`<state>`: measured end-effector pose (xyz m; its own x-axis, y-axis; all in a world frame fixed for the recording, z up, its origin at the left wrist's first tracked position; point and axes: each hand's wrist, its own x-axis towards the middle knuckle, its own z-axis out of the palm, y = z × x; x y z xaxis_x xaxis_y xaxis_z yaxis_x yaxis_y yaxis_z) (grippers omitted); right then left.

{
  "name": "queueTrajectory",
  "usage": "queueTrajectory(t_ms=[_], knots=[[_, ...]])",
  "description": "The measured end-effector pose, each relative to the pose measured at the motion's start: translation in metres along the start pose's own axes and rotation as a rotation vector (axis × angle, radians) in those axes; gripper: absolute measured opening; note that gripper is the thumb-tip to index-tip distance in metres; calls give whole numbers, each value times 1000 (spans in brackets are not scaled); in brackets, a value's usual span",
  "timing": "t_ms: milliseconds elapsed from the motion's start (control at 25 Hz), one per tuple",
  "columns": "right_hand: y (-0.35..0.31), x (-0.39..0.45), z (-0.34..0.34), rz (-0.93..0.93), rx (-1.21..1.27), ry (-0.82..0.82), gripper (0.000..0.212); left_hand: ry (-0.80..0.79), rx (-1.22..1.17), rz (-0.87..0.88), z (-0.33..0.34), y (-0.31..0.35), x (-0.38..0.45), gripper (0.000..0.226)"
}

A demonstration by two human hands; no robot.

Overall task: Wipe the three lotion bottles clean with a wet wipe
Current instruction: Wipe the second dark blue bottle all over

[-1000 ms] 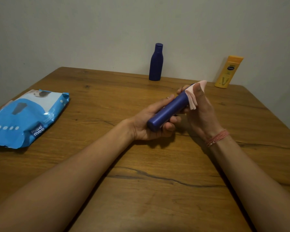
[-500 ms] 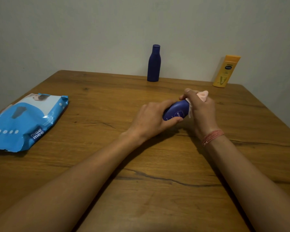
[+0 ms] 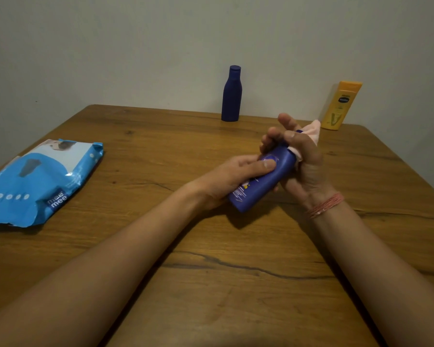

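Lying slanted between both hands, the blue bottle (image 3: 259, 182) is above the table (image 3: 211, 284), a little in front of its middle, with the label side up. The left hand (image 3: 232, 180) is closed around the lower part of the bottle, its thumb pressed flat on the label. The right hand (image 3: 298, 161) wraps the top end of the bottle with a wipe (image 3: 310, 134); its lower fingers are curled on the wipe, and its upper fingers are spread loosely. A pale corner of the wipe sticks out behind this hand. A thread band (image 3: 325, 205) is around the right wrist. Behind the held bottle, at the far edge of the table by the wall, a dark bottle (image 3: 231, 93) stands upright. To the right of it, well apart, a yellow bottle (image 3: 341, 105) stands leaning toward the wall. Far to the left of the held bottle, a wipes pack (image 3: 39, 180) lies flat on the table.
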<state>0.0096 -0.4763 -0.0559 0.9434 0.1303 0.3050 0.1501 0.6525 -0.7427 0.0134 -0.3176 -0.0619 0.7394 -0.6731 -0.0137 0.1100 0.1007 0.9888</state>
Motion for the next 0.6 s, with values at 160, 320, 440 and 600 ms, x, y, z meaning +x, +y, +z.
queueTrajectory(t_ms=[160, 320, 440, 600], knots=[[9, 2, -8, -55, -158, 306, 39, 420, 1183, 399, 6, -16, 8, 55], [7, 1, -9, -86, -109, 214, 49, 305, 934, 263, 7, -7, 6, 58], [0, -1, -11, -36, -9, 60, 69, -55, 223, -92, 5, 2, 2, 46], [4, 2, -6, -103, -174, 242, 48, 355, 1166, 161, 14, -12, 7, 66]])
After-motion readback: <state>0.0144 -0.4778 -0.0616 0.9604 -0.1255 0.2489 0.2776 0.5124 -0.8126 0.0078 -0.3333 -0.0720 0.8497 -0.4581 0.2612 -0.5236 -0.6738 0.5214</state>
